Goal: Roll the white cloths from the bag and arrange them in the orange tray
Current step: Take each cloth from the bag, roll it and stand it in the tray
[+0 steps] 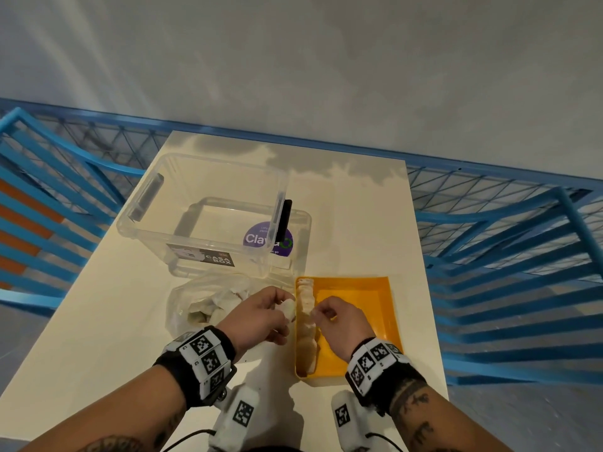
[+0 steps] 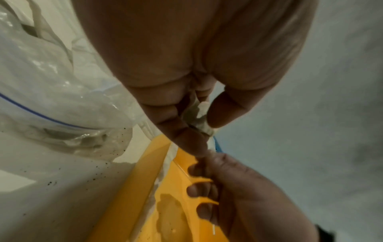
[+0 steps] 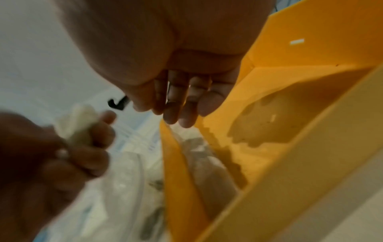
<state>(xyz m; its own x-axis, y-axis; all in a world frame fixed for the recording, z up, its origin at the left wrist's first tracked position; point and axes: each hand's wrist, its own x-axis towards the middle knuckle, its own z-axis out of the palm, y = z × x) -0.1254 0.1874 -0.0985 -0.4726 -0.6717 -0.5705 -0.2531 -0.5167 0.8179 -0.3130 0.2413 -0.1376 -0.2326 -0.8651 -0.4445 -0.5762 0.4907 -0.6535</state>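
Note:
My left hand (image 1: 283,306) grips a rolled white cloth (image 1: 289,312) just left of the orange tray (image 1: 394,308). In the left wrist view the same roll (image 2: 199,113) sits between thumb and curled fingers. A row of rolled cloths (image 1: 306,334) lies along the tray's left wall. My right hand (image 1: 321,313) hovers over that row with loosely bent fingers (image 3: 180,113) and holds nothing. The clear plastic bag (image 1: 195,305) with several loose white cloths lies left of the tray, under my left wrist.
A clear plastic storage box (image 1: 208,207) stands behind the bag, with a purple-stickered clear lid (image 1: 268,242) beside it. The cream table (image 1: 375,230) is narrow. Blue metal rails (image 1: 505,256) run along both sides and the back.

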